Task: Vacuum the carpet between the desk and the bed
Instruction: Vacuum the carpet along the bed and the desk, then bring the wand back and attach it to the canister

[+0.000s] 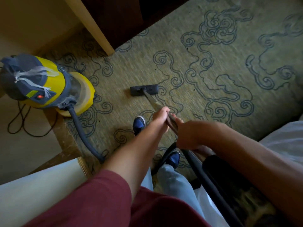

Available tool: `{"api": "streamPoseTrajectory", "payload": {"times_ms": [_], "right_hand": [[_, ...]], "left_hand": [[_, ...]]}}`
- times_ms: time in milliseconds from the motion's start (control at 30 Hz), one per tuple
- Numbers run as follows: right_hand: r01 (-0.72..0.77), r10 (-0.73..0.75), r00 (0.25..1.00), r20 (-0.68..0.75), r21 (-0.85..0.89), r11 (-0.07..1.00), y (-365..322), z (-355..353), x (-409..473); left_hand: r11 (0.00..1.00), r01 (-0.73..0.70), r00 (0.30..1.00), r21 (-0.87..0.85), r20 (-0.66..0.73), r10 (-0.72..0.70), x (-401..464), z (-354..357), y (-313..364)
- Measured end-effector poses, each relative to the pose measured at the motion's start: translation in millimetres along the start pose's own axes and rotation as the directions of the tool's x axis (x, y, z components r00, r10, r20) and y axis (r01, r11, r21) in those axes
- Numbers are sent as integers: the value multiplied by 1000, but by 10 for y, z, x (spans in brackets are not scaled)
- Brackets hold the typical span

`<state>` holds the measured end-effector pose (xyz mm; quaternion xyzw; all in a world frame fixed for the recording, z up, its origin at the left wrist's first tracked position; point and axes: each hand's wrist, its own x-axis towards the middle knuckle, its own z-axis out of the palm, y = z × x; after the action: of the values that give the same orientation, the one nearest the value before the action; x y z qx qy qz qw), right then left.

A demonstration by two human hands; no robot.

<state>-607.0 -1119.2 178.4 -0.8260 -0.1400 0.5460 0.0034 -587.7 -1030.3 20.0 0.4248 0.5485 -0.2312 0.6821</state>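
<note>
A dark flat vacuum head (144, 90) lies on the olive carpet (221, 63) with blue swirl patterns. Its metal wand (153, 101) runs back toward me. My left hand (161, 116) grips the wand further down. My right hand (188, 136) grips its upper end, where the black hose (206, 179) joins. The yellow and grey canister vacuum (42, 82) stands at the left, its red light on, and a grey hose (83, 136) leaves its base.
A light wooden desk leg (96, 28) stands at the upper left beside dark furniture (127, 17). White bedding (285, 141) lies at the right. A black power cord (21, 122) loops on the floor at the left. My blue shoes (139, 123) stand on the carpet.
</note>
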Motion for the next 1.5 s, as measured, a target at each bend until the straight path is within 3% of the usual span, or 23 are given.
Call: {"api": "streamPoseTrajectory", "payload": {"times_ms": [100,300,567,733,867,1000,1233,1367,1433,1500], "right_hand": [[43,-43,999,4,-15,999,-97,-150,41],[107,-96,994,61,-224,969,-283,-593,47],[-95,80,991,-103,-151,984,-238,-601,419],[-154,142,979,-145,-70,986,-367,-334,779],[-226,222,969,-111,-25,974,-565,-390,1199],[-346,332,922,-198,-40,937,-845,-612,1660],[-420,393,899,-193,-132,898,-1510,-1193,2450],[-453,427,890,-158,-203,868,-1865,-1371,2689],[-450,422,892,-162,-220,866,-2066,-1423,2818],[-441,419,897,-139,-251,862,-2243,-1485,2895]], "left_hand": [[1000,-2,1000,-21,9,2,-8,-10,159],[1000,-23,1000,-17,9,23,43,-34,463],[1000,27,999,9,24,-27,243,11,498],[966,104,992,237,49,-119,454,-138,453],[838,116,965,533,139,-222,653,-334,752],[765,11,990,644,99,-98,1053,-884,1384],[853,108,966,510,-257,31,1700,-2842,2762],[894,121,933,432,-357,46,1818,-3713,3357],[939,102,919,328,-392,37,1851,-4027,3647],[992,34,905,119,-424,19,1867,-4245,3845]]}}
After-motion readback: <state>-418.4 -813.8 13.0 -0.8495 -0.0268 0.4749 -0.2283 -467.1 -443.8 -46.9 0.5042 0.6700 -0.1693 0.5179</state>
